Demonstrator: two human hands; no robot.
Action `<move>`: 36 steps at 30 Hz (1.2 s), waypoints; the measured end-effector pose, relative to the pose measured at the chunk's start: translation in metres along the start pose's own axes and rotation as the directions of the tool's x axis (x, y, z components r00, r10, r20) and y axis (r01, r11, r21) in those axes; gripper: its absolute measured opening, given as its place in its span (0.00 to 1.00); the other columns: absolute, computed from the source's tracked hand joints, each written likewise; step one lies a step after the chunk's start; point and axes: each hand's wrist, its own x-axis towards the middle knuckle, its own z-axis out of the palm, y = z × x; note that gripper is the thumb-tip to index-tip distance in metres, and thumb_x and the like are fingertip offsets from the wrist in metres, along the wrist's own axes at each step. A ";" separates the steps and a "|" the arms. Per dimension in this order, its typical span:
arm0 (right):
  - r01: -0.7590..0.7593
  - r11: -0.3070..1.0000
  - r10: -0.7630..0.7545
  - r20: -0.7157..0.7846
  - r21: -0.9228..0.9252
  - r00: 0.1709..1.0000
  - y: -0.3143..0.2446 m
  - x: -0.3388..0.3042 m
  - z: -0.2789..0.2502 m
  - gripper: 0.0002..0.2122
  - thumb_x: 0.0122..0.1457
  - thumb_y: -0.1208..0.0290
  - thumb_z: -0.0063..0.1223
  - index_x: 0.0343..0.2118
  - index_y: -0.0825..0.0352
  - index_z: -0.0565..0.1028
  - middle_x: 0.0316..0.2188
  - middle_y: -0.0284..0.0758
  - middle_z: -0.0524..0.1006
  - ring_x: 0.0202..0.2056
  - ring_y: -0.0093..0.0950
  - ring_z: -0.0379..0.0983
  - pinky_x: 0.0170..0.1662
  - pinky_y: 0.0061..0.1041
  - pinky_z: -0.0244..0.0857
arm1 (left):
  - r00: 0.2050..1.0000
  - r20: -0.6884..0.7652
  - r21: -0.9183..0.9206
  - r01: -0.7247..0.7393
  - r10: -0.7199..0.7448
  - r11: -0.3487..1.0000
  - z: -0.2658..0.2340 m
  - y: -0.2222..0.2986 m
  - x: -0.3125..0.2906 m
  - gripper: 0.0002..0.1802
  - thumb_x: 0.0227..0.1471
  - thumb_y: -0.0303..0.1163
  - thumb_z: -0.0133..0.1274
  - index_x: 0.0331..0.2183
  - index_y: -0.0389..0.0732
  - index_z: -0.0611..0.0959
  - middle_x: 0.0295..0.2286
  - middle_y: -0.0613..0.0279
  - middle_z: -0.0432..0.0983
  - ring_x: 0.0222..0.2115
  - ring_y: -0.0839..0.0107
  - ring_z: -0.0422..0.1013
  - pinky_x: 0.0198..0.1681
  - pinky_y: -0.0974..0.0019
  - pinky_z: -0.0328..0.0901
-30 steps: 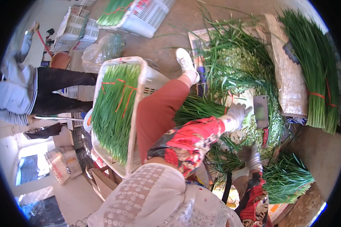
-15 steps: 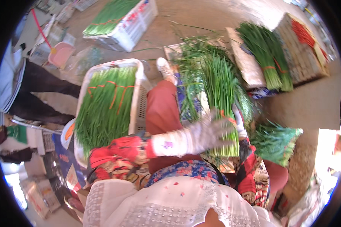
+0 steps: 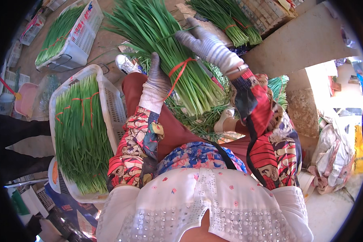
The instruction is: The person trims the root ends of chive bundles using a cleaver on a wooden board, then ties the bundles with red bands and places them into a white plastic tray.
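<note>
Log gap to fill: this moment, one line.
left grey-gloved grip: at left side of long green red-tied leaf bundle | right grey-gloved grip: open, at bundle's right

Brown floor [image 3: 97, 56] beneath two large white crates [image 3: 116, 108] (both slot-sided).

Left glove [image 3: 155, 82]: grey, with a white ribbed cuff.
Right glove [image 3: 211, 47]: grey and white, finely striped.
Left oversleeve [image 3: 135, 147]: red, beige and black print, gathered at both ends.
Right oversleeve [image 3: 275, 153]: similar print, dark at the wrist.
Blouse [image 3: 238, 197]: white, small red-pink motifs, shiny round studs lower down.
Waist cloth [image 3: 195, 157]: blue, pink and white floral.
Strap [image 3: 226, 156]: narrow, black.
Trousers [image 3: 167, 135]: plain brick red.
Left shoe [image 3: 127, 65]: white, dark markings.
</note>
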 end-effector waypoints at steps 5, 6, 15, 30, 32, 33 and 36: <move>0.517 0.768 -0.618 -0.223 -0.379 0.754 -0.007 -0.061 0.022 0.28 0.53 0.55 0.55 0.54 0.66 0.67 0.55 0.47 0.67 0.57 0.46 0.62 0.57 0.42 0.58 | 0.990 -0.141 -0.279 -0.055 0.015 0.959 -0.040 -0.004 0.030 0.31 0.52 0.53 0.53 0.51 0.41 0.74 0.45 0.55 0.76 0.44 0.58 0.74 0.50 0.52 0.70; 0.526 0.700 -0.647 -0.117 -0.482 0.754 -0.008 -0.088 0.037 0.26 0.51 0.57 0.56 0.52 0.63 0.69 0.56 0.44 0.65 0.57 0.44 0.60 0.57 0.44 0.58 | 0.989 -0.145 -0.287 -0.066 0.024 0.956 -0.046 -0.001 0.033 0.31 0.52 0.53 0.53 0.51 0.41 0.74 0.45 0.55 0.76 0.44 0.58 0.74 0.50 0.52 0.70; 0.034 0.966 -0.098 -0.243 -0.256 0.965 0.092 -0.170 0.050 0.13 0.52 0.67 0.58 0.40 0.64 0.76 0.22 0.40 0.77 0.24 0.41 0.75 0.28 0.35 0.68 | 0.952 -0.292 -0.338 -0.194 0.094 0.921 -0.055 0.008 0.041 0.27 0.52 0.49 0.57 0.49 0.42 0.75 0.44 0.59 0.76 0.44 0.62 0.73 0.50 0.56 0.68; 0.325 0.784 -0.520 -0.273 -0.529 0.810 0.013 -0.103 0.052 0.09 0.46 0.68 0.64 0.32 0.59 0.78 0.22 0.34 0.71 0.23 0.35 0.70 0.25 0.33 0.63 | 0.892 -0.451 -0.287 -0.168 0.022 0.943 -0.056 -0.008 0.047 0.24 0.53 0.46 0.55 0.46 0.41 0.76 0.42 0.58 0.77 0.42 0.60 0.73 0.49 0.53 0.68; 0.253 0.779 -0.457 -0.243 -0.574 0.856 0.015 -0.093 0.059 0.09 0.47 0.63 0.63 0.31 0.58 0.78 0.23 0.34 0.70 0.26 0.36 0.71 0.28 0.36 0.63 | 0.884 -0.465 -0.257 -0.185 0.046 0.949 -0.058 -0.010 0.048 0.23 0.53 0.45 0.56 0.46 0.41 0.77 0.42 0.58 0.77 0.42 0.61 0.73 0.49 0.55 0.69; 0.227 0.738 -0.421 -0.171 -0.636 0.891 0.017 -0.087 0.061 0.10 0.47 0.61 0.62 0.31 0.58 0.78 0.24 0.35 0.70 0.27 0.36 0.71 0.30 0.37 0.63 | 0.875 -0.478 -0.225 -0.200 0.071 0.954 -0.060 -0.011 0.049 0.23 0.52 0.44 0.57 0.46 0.41 0.77 0.41 0.59 0.77 0.41 0.62 0.74 0.48 0.56 0.69; 0.150 0.693 -0.267 -0.057 -0.705 0.962 0.019 -0.079 0.067 0.10 0.48 0.59 0.60 0.26 0.59 0.77 0.28 0.37 0.72 0.36 0.37 0.71 0.35 0.38 0.64 | 0.844 -0.531 -0.271 -0.254 0.076 0.929 -0.065 -0.018 0.055 0.22 0.46 0.30 0.64 0.45 0.39 0.77 0.39 0.62 0.77 0.37 0.66 0.74 0.42 0.61 0.72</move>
